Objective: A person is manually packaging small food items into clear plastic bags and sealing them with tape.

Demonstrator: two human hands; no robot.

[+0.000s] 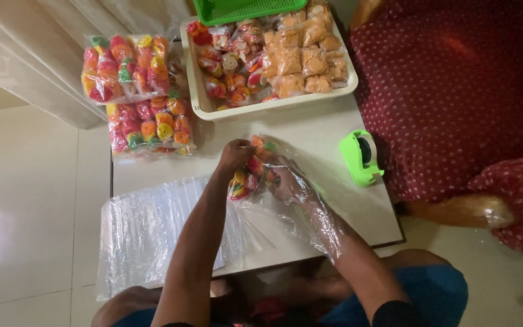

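Note:
On a small white table (334, 136), my left hand (235, 154) pinches the top edge of a clear plastic bag (276, 206). My right hand (286, 178) is pushed inside that bag, the film wrapping my forearm. Between both hands sit small colourful snack packets (246, 178), red, yellow and orange, at the bag's far end. A flat stack of empty clear bags (152, 227) lies under my left forearm at the table's near left.
A cream tray (198, 91) at the table's far side holds orange and multicoloured snack packets; a green basket (243, 9) overlaps its back. Two filled bags (129, 66) (149, 127) lie far left. A green tape dispenser (361, 157) sits right. A person in red sits beyond.

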